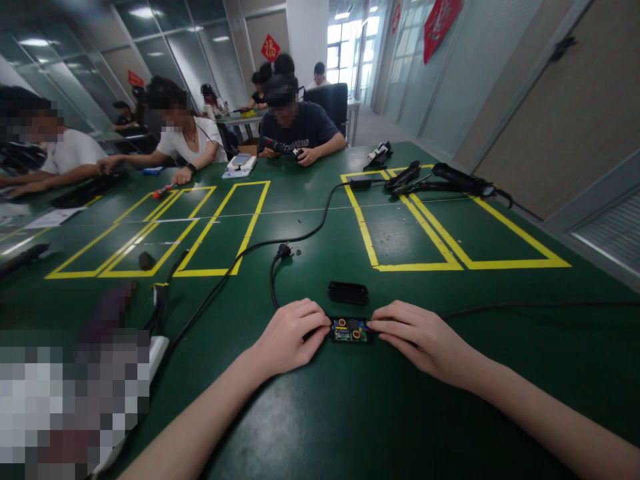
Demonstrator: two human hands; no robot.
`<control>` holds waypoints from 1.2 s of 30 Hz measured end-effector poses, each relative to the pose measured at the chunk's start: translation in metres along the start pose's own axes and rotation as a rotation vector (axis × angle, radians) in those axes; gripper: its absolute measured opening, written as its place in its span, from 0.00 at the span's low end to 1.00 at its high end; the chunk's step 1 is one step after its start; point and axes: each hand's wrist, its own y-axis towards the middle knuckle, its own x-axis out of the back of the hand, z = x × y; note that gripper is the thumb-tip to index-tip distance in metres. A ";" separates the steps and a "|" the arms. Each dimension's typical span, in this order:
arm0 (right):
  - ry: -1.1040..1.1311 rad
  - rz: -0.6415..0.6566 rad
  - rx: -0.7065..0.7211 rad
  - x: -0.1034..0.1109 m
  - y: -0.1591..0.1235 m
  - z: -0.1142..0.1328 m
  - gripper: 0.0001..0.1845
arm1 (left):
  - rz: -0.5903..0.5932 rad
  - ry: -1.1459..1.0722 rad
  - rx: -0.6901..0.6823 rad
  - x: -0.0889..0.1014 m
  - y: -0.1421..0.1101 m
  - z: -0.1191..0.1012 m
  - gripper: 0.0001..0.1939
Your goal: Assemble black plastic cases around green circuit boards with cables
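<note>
In front of me on the green table lies an open black power adapter case (370, 339) with a circuit board (345, 335) inside. Two copper-coloured ring coils and some blue and yellow wires show on the board. My left hand (293, 337) pinches the left end of the case, and my right hand (423, 340) pinches its right end. The fingertips cover both ends, so the cable entries are hidden. Just beyond the case sits its loose black cover (348, 293). A cord with a black plug (284, 251) runs down behind my left hand.
A long black cable (300, 238) crosses the table to another adapter (361, 183). Another cable (540, 305) runs off right. Yellow tape rectangles (420, 267) mark the table (310, 427). Black tools (460, 179) lie at the far right. Across the table, a person (300, 130) handles a dark device.
</note>
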 end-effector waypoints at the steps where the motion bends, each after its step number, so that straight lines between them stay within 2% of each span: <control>1: 0.012 0.011 -0.004 0.001 0.000 0.000 0.15 | 0.005 -0.024 0.008 0.001 0.001 0.000 0.12; 7: 0.031 0.057 -0.008 0.006 0.004 0.001 0.17 | 0.066 0.021 0.034 0.006 0.006 -0.003 0.12; 12: -0.004 0.111 -0.037 0.007 0.006 0.004 0.11 | 0.053 0.122 0.014 0.000 0.007 -0.005 0.05; 16: -0.073 0.064 -0.053 0.004 0.003 0.005 0.13 | -0.064 0.208 0.016 -0.009 0.007 -0.008 0.17; 19: -0.168 -0.037 -0.105 0.000 0.002 0.002 0.19 | -0.157 0.241 0.056 -0.014 0.008 -0.007 0.33; 21: -0.217 -0.062 -0.139 -0.003 0.002 0.000 0.25 | -0.137 0.260 0.082 -0.017 0.009 -0.006 0.45; 23: -0.236 -0.026 -0.152 -0.005 0.003 -0.002 0.31 | -0.074 0.274 0.096 -0.020 0.009 -0.003 0.50; 25: -0.231 0.017 -0.145 -0.006 0.004 -0.004 0.31 | -0.026 0.271 0.104 -0.022 0.009 -0.001 0.46; 27: -0.211 0.036 -0.132 -0.006 0.004 -0.004 0.27 | -0.014 0.252 0.087 -0.023 0.008 0.000 0.38; 31: -0.155 0.038 -0.098 -0.002 0.004 -0.003 0.16 | -0.068 0.185 0.014 -0.022 0.006 0.000 0.25; 36: -0.133 0.037 -0.056 0.001 0.002 -0.002 0.14 | -0.082 0.140 -0.003 -0.019 0.006 -0.001 0.21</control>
